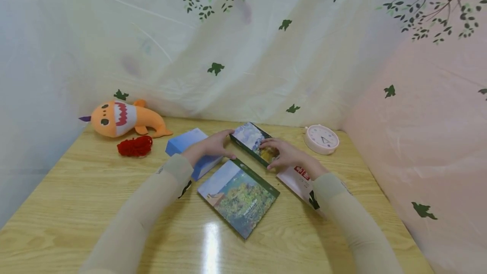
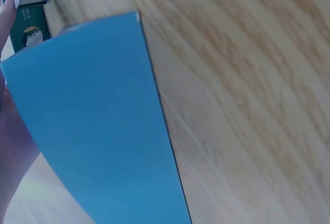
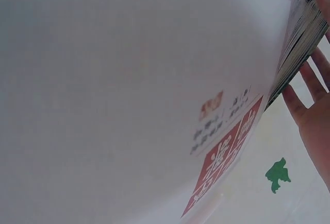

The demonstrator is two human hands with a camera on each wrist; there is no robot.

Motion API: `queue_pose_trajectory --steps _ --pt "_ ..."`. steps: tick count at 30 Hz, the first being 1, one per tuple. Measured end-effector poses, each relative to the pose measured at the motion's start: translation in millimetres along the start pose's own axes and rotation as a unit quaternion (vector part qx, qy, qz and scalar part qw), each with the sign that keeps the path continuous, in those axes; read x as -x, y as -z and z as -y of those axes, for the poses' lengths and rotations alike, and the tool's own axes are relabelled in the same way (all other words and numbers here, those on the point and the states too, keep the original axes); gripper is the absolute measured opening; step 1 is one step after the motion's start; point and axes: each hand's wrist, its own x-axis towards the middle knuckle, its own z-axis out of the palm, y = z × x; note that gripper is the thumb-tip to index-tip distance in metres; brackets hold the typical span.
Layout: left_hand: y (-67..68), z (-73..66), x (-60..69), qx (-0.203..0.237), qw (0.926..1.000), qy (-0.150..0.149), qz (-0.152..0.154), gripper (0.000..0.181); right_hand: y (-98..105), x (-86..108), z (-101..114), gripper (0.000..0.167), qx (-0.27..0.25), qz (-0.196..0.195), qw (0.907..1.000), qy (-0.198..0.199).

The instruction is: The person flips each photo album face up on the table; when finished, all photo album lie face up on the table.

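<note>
My left hand [image 1: 212, 144] is spread, fingertips by the left end of the rectangular painted-cover book with dark green spine [image 1: 251, 139], far centre; contact hard to tell. My right hand [image 1: 286, 154] rests loosely spread on its right end. Square painted-cover photo album [image 1: 240, 200] lies nearer; smooth blue box [image 1: 186, 139] left.

Pale leaf-patterned cloth [image 1: 167, 54], wooden table [image 1: 179, 231]

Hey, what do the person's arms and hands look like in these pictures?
Long, pale beige sleeves ending in pale cuffs. The left hand and right hand wear no gloves. A small black piece shows by the left cuff.
</note>
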Motion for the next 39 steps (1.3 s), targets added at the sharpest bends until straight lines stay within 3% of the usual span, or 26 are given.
queue_pose_trajectory --steps 10,15,21,27,33,39 --pt "4.1 -5.5 12.5 0.006 0.9987 0.024 0.045 0.1 -0.9 1.7 13.2 0.071 0.005 0.027 0.9995 0.014" --pt "1.4 -10.9 19.2 -0.027 0.9968 0.032 0.068 0.108 -1.1 7.1 15.8 0.071 -0.027 0.04 0.9988 0.009" --pt "-1.6 -17.0 29.5 -0.042 0.9973 0.026 0.055 0.108 3.3 17.6 23.2 0.07 -0.054 0.04 0.9977 -0.012" --pt "-10.4 -20.7 41.7 -0.052 0.9975 0.001 0.047 0.104 4.3 31.3 37.4 0.069 -0.039 0.042 0.9976 -0.039" --pt "-20.8 -23.4 57.5 -0.072 0.9966 -0.024 0.03 0.097 -4.8 43.2 51.4 0.072 -0.083 0.041 0.9956 -0.014" --pt "-27.3 -25.7 68.1 -0.084 0.9955 -0.044 0.0 0.091 -13.2 54.5 59.5 0.072 -0.061 0.029 0.9976 0.015"
